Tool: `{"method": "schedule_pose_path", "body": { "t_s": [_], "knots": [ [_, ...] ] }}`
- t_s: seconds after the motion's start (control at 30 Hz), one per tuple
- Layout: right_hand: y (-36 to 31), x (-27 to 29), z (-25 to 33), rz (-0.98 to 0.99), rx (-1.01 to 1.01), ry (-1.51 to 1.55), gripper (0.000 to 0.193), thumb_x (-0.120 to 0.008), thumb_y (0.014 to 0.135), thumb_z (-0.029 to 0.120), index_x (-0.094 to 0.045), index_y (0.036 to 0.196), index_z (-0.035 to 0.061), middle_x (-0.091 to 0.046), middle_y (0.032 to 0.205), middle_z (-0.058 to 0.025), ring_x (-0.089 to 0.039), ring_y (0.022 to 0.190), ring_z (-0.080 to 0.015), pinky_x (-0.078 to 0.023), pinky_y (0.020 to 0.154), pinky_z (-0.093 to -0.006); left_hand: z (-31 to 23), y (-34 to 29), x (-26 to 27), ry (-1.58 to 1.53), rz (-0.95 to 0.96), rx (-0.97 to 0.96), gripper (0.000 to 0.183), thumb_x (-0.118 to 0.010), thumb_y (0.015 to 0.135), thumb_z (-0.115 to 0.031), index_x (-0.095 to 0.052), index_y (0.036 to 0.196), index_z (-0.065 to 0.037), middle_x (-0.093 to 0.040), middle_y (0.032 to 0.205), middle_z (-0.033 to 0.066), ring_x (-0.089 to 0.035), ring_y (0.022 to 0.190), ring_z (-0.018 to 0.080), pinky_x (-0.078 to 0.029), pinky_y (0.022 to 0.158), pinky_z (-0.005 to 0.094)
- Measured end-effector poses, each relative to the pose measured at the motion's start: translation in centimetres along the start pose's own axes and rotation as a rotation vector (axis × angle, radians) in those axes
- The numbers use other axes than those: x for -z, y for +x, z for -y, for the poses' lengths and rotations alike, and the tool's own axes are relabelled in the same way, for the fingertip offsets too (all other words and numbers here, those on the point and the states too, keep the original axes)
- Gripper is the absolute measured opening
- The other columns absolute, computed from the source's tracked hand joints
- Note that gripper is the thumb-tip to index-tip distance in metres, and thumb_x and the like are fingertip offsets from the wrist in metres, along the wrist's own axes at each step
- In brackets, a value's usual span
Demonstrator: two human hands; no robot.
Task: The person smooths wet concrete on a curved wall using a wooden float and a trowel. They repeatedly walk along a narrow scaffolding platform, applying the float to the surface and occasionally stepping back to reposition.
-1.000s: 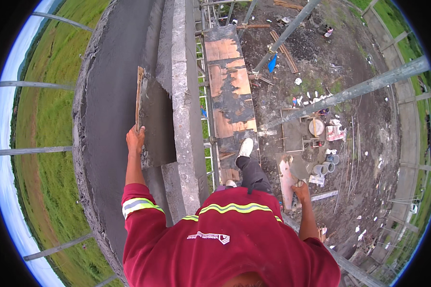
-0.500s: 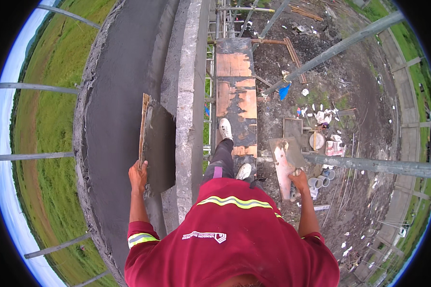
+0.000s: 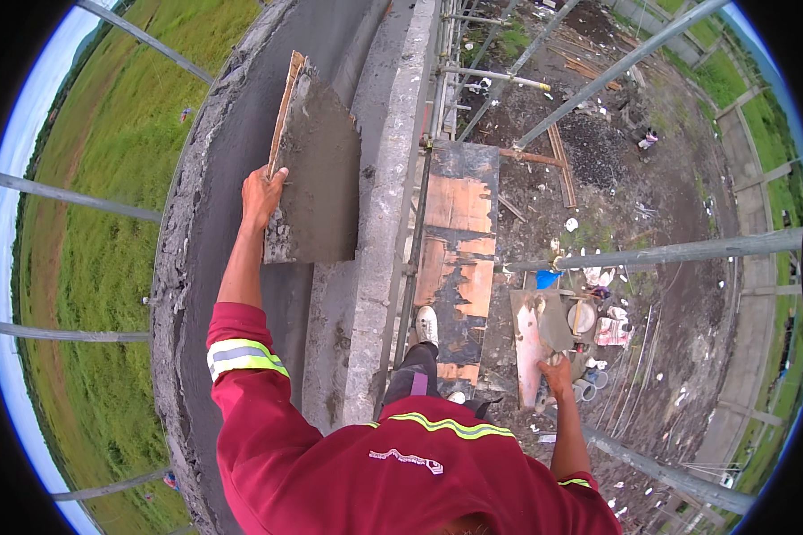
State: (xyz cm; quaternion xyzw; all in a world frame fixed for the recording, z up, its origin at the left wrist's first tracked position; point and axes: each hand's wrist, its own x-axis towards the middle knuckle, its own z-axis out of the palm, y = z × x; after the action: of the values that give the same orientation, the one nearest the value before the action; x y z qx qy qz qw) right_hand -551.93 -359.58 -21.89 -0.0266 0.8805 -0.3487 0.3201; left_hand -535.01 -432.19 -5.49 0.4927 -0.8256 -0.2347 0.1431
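My left hand point(image 3: 264, 198) grips the lower left edge of a plywood board point(image 3: 319, 169), its face coated in grey mortar and its bare wooden edge showing. The board stands tilted over the trough of smooth grey mortar point(image 3: 219, 241) between the rough outer rim and the inner concrete ledge point(image 3: 379, 294). Whether it touches the mortar I cannot tell. Out to the right, my right hand point(image 3: 558, 374) is closed on the edge of a smaller pinkish board point(image 3: 527, 343). A grey patch, perhaps mortar, covers its upper right part.
Beneath me runs a narrow plank walkway point(image 3: 458, 276), orange and black with peeling. Scaffold pipes point(image 3: 660, 254) cross on the right. Far below lies muddy ground with timber, sacks point(image 3: 612, 332) and round pipes point(image 3: 589, 390). Grass point(image 3: 89, 267) spreads beyond the wall on the left.
My left arm has stretched farther forward with its board, which now turns more of its mortared face upward. The view has shifted. My right hand still holds the smaller board.
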Motion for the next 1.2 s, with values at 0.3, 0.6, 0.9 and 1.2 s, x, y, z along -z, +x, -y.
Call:
{"method": "schedule_pose_path", "body": {
  "t_s": [0.3, 0.6, 0.9, 1.2],
  "knots": [
    [0.1, -0.5, 8.8, 0.016, 0.03, 0.13, 0.048, -0.075, 0.076, 0.013, -0.062, 0.119, -0.0044, -0.07, 0.104, -0.0091, -0.065, 0.091, -0.02, -0.051, 0.083, -0.0348, -15.4, 19.2, -3.5, -0.149, -0.429, -0.337, 0.076, -0.067, 0.088, -0.054, -0.053, 0.141, -0.002, -0.055, 0.141, 0.0217, -0.055, 0.128, 0.0372, -0.044, 0.107, 0.0453],
    [7.2, -5.3, 19.3, 0.068, 0.065, 0.391, 0.04, -0.077, 0.083, 0.008, -0.063, 0.12, 0.0001, -0.069, 0.106, -0.0045, -0.063, 0.091, -0.0141, -0.051, 0.081, -0.0305, -2.5, -8.4, -25.5, -0.295, 0.265, 0.072, 0.069, -0.068, 0.09, -0.045, -0.05, 0.14, -0.001, -0.05, 0.142, 0.0257, -0.046, 0.133, 0.0399, -0.039, 0.11, 0.0466],
    [20.5, -15.6, 39.0, 0.334, 0.174, 0.576, 0.039, -0.077, 0.084, 0.009, -0.062, 0.119, 0.002, -0.068, 0.108, -0.0048, -0.063, 0.091, -0.0139, -0.05, 0.084, -0.0307, -0.4, -15.4, -30.0, 0.012, 0.128, -0.046, 0.082, -0.066, 0.089, -0.052, -0.037, 0.151, -0.006, -0.032, 0.156, 0.0228, -0.024, 0.148, 0.0392, -0.015, 0.12, 0.0579],
    [32.0, -31.6, 55.4, 0.517, 0.224, 0.898, 0.038, -0.085, 0.08, 0.014, -0.063, 0.11, 0.0072, -0.065, 0.095, 0.0, -0.059, 0.082, -0.0113, -0.049, 0.072, -0.0292, 0.4, -15.3, -30.9, 0.142, 0.153, -0.083, 0.077, -0.068, 0.087, -0.05, -0.043, 0.147, -0.009, -0.028, 0.16, 0.0184, -0.023, 0.149, 0.0364, -0.015, 0.119, 0.0601]
  ]
}}
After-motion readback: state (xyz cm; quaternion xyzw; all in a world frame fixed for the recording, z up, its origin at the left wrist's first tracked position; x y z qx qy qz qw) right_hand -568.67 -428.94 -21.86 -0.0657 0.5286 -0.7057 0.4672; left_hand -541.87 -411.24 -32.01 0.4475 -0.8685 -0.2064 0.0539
